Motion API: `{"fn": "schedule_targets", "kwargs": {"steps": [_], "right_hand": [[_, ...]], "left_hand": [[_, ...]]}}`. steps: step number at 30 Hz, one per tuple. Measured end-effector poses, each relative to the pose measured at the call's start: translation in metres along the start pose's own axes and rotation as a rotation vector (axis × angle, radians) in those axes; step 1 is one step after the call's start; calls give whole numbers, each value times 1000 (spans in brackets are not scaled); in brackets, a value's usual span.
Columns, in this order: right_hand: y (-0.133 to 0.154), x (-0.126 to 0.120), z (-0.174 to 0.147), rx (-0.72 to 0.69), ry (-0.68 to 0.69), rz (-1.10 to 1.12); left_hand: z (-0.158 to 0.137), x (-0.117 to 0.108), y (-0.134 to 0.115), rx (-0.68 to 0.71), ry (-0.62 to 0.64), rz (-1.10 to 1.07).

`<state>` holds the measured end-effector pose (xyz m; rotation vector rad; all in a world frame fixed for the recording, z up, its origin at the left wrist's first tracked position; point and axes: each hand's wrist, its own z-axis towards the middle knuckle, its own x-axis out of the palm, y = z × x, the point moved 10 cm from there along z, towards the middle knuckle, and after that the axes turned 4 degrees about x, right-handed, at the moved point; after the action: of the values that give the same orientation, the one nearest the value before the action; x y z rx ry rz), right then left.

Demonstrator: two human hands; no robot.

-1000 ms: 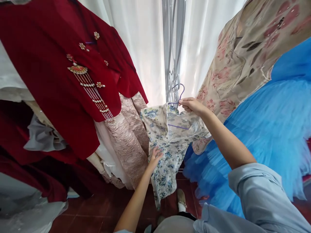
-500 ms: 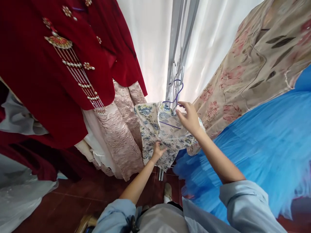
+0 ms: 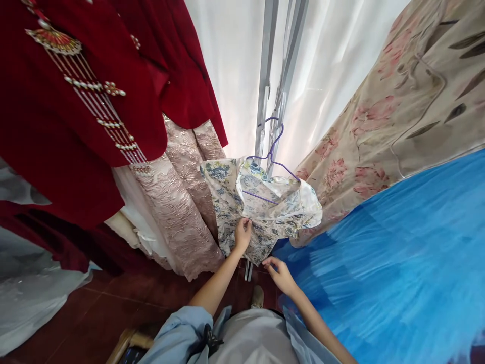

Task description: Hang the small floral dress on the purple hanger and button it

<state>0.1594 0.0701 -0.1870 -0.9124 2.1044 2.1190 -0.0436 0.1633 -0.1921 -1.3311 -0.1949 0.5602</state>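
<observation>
A floral blouse [image 3: 223, 187], cream with blue and yellow flowers, hangs from a purple hanger [image 3: 276, 146] that is hooked on the grey metal rack. Its wide neckline gapes, and the hanger's lower bar shows inside. At the front of the neckline, my left hand [image 3: 242, 235] pinches the cloth between thumb and fingers. Lower and to the right, my right hand [image 3: 280, 275] has its thumb and forefinger closed at the bottom corner of the blouse's hem.
Red jackets [image 3: 147, 76] with a beaded tassel [image 3: 102, 101] hang at left above pink brocade skirts [image 3: 174, 212]. On the right hang a beige flowered dress [image 3: 364, 131] and a blue tulle skirt [image 3: 379, 253]. A grey rack [image 3: 265, 65] stands before a white curtain [image 3: 227, 60].
My right hand has left the hanger's neck and come down to the blouse's hem. My left hand has moved slightly up and closed on the neckline edge. The view has shifted a little.
</observation>
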Motion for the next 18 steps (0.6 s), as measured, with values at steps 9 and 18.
{"fn": "schedule_targets", "kwargs": {"steps": [9,18], "right_hand": [[5,5,46,113,-39,-188],[15,70,30,224,23,-580]], "left_hand": [[-18,9,-8,-110,243,-86],[-113,-24,-39,-218,263,-183]]}}
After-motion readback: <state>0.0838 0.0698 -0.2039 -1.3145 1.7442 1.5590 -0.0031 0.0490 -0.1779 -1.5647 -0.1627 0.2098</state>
